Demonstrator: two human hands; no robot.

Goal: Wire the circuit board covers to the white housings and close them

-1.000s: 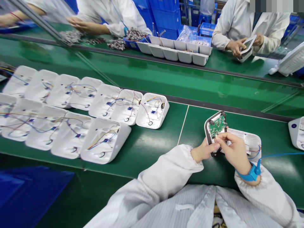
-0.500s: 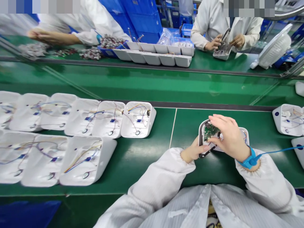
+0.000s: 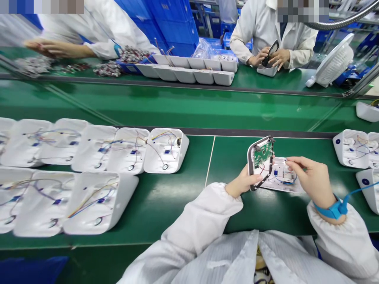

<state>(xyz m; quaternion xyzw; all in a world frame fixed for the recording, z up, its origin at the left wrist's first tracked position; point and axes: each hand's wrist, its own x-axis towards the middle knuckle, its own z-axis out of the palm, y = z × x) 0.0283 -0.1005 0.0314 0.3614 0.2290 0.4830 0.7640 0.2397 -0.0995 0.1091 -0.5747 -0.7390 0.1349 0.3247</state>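
My left hand (image 3: 241, 182) is closed round the lower left edge of a dark-rimmed panel (image 3: 250, 165). The panel stands tilted up, and a green circuit board (image 3: 261, 154) shows on its inner side. Just behind and to the right lies an open white housing (image 3: 271, 182) with a small blue connector and thin wires in it. Over the housing's right part is my right hand (image 3: 314, 177), thumb and forefinger pinched together. What they pinch is too small to make out. A blue strap with a cord circles my right wrist.
Two rows of white housings (image 3: 126, 201) with wires fill the left of the green bench (image 3: 177, 213). More housings (image 3: 351, 148) stand at the right edge. Beyond the divider, two people in white coats work near parts piles, white trays (image 3: 194, 77) and a white fan-like object (image 3: 333, 61).
My right hand has left the panel and moved right and down to the housing, its fingers now pinched. The panel is tilted more upright in my left hand. The view has shifted slightly.
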